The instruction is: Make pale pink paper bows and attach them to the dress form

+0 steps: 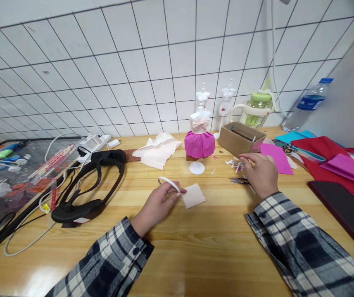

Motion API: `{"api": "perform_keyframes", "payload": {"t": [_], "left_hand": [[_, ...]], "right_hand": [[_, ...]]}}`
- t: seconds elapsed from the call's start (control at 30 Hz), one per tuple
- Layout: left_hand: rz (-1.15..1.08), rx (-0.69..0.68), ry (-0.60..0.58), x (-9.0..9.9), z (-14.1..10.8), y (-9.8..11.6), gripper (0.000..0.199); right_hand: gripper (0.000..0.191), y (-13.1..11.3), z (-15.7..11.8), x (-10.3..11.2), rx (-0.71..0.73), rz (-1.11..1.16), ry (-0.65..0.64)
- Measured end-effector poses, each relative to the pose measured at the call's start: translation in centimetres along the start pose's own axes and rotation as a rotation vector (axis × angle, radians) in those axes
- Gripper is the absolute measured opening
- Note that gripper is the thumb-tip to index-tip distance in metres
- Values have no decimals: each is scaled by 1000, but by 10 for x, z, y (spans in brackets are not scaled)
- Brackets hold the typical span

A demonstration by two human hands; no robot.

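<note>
My left hand [161, 203] is closed around a thin white ring [168, 181] that looks like a roll of narrow tape. Its fingertips reach the edge of a small pale pink square [194, 196], paper or cloth, flat on the table. My right hand [261, 173] is pinched by the cardboard box, above white scraps [234, 163]; what its fingertips hold, if anything, is too small to name. Partly beneath that hand lie small dark-bladed thread snips [239, 180]. Between and beyond both hands stands a miniature white dress form [199, 123] with a magenta skirt [199, 144] and pale pink bow [200, 124].
The cardboard box [238, 139] stands at the back right, near a second dress form [226, 103], a green-lidded cup [259, 105] and a water bottle [310, 103]. Coloured sheets and a dark phone [344, 210] lie right. Pale fabric [158, 149] and a black headset strap [90, 189] lie left.
</note>
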State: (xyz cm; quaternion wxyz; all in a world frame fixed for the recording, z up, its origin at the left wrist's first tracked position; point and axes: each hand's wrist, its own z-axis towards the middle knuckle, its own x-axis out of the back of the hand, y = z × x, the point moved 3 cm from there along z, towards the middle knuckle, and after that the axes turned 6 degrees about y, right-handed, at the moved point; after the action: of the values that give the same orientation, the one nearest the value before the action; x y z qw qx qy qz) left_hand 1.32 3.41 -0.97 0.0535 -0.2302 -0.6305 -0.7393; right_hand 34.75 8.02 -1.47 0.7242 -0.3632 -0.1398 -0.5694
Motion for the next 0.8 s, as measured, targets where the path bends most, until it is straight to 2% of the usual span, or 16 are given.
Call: {"api": "perform_keyframes", "payload": {"t": [0.07, 0.13, 0.27, 0.33, 0.4, 0.47, 0.6, 0.8], "left_hand": [[31, -28, -20, 0, -1, 2, 17], [34, -34, -79, -3, -2, 4, 16], [73, -75, -132, -8, -5, 8, 13], [74, -84, -133, -10, -5, 9, 14], [72, -92, -134, -11, -5, 10, 17], [83, -107, -129, -11, -5, 10, 21], [184, -168, -117, -11, -6, 10, 20], [384, -279, -124, -14, -9, 15, 16]], "right_hand": [[28, -16, -1, 8, -5, 22, 43], [27, -44, -6, 15, 78, 104, 30], [22, -112, -34, 21, 325, 423, -193], [23, -138, -51, 22, 374, 549, -304], [26, -153, -63, 22, 362, 631, -368], [27, -158, -69, 21, 330, 647, -386], [27, -153, -70, 19, 268, 642, -344], [25, -150, -70, 17, 291, 662, -324]]}}
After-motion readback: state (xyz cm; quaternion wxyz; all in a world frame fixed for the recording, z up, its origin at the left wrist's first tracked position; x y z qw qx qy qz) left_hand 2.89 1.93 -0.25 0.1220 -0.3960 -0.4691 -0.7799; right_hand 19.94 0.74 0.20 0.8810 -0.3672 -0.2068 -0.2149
